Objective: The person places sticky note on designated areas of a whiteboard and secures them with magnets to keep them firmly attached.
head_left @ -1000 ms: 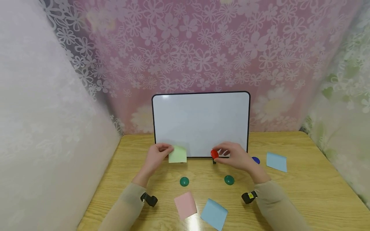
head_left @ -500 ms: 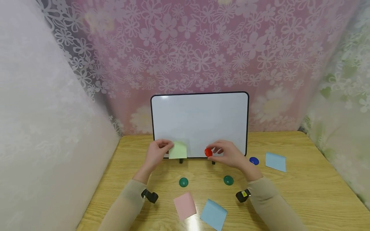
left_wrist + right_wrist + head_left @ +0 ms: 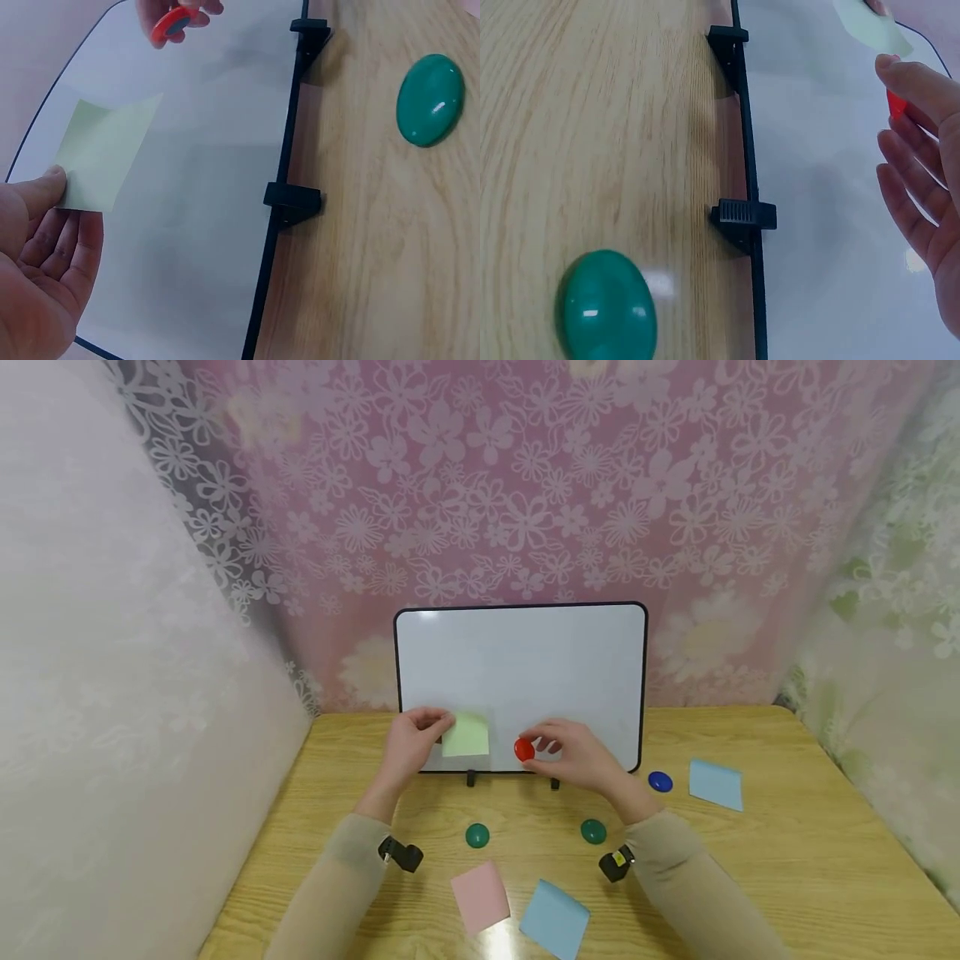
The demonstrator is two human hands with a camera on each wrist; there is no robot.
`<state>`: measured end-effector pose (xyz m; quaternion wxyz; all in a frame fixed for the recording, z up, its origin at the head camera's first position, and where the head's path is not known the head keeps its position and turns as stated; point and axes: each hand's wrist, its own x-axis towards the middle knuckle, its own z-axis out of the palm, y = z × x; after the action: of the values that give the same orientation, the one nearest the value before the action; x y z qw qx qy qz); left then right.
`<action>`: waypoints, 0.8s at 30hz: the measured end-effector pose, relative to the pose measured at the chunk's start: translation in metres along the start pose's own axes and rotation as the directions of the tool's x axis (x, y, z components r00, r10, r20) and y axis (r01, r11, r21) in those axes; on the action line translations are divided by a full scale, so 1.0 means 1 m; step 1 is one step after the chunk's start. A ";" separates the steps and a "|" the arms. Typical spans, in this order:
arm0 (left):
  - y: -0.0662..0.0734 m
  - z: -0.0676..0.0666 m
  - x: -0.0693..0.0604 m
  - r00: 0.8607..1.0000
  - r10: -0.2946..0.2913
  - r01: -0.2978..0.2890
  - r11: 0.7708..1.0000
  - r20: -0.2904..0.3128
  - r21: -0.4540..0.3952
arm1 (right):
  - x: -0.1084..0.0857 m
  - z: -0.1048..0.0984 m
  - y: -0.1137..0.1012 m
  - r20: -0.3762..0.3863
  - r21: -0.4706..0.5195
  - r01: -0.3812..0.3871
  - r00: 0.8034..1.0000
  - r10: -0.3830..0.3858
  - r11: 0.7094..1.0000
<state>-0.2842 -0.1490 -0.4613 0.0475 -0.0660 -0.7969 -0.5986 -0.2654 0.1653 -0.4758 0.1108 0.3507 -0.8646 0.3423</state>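
My left hand (image 3: 408, 745) pinches a pale green sticky note (image 3: 467, 735) by its left edge, in front of the lower left part of a whiteboard (image 3: 525, 668). In the left wrist view the thumb lies over one corner of the note (image 3: 109, 150), and its far edge curls. Between thumb and fingertips my right hand (image 3: 573, 756) holds a round red magnet (image 3: 524, 749), to the right of the note and apart from it. A grey disc shows on the magnet's back (image 3: 177, 25) in the left wrist view.
Black feet (image 3: 471, 778) prop the board's lower edge. On the wooden table (image 3: 337, 893) lie two green magnets (image 3: 477, 836), a blue magnet (image 3: 660, 782), a pink sticky note (image 3: 481, 897) and two blue sticky notes (image 3: 555, 918). Floral cloth (image 3: 487, 510) hangs behind.
My left hand has raised the green sticky note higher in front of the board. With the red magnet, my right hand has moved left and slightly up, closer to the note.
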 end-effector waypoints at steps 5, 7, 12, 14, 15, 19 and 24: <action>0.006 0.002 0.007 1.000 0.006 -0.006 1.000 -0.020 -0.010 | 0.012 0.000 -0.006 -0.025 -0.022 -0.011 1.000 0.011 1.000; 0.009 0.002 0.010 0.999 0.009 -0.009 1.000 -0.032 -0.023 | 0.017 -0.001 -0.007 -0.040 -0.025 -0.010 0.999 0.009 1.000; 0.015 0.002 0.017 0.998 0.018 -0.019 1.000 -0.054 -0.021 | 0.029 -0.005 -0.010 -0.061 -0.046 -0.006 0.998 0.004 0.999; 0.018 0.002 0.020 0.998 0.031 -0.031 0.999 -0.060 -0.011 | 0.034 -0.005 -0.010 -0.060 -0.065 -0.005 0.998 0.001 0.998; 0.019 0.002 0.022 0.997 0.037 -0.037 0.999 -0.065 -0.005 | 0.037 -0.005 -0.010 -0.061 -0.073 0.000 0.998 -0.004 0.997; 0.024 0.002 0.030 0.995 0.062 -0.060 0.998 -0.083 0.029 | 0.048 -0.003 -0.009 -0.072 -0.118 0.020 0.997 -0.029 0.993; 0.031 0.000 0.039 0.992 0.074 -0.068 0.996 -0.102 0.066 | 0.061 -0.001 -0.014 -0.086 -0.169 0.024 0.996 -0.039 0.985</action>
<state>-0.3175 -0.1387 -0.4259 0.1121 -0.0615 -0.8088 -0.5740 -0.3003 0.1266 -0.4413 0.1836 0.3382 -0.8790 0.2816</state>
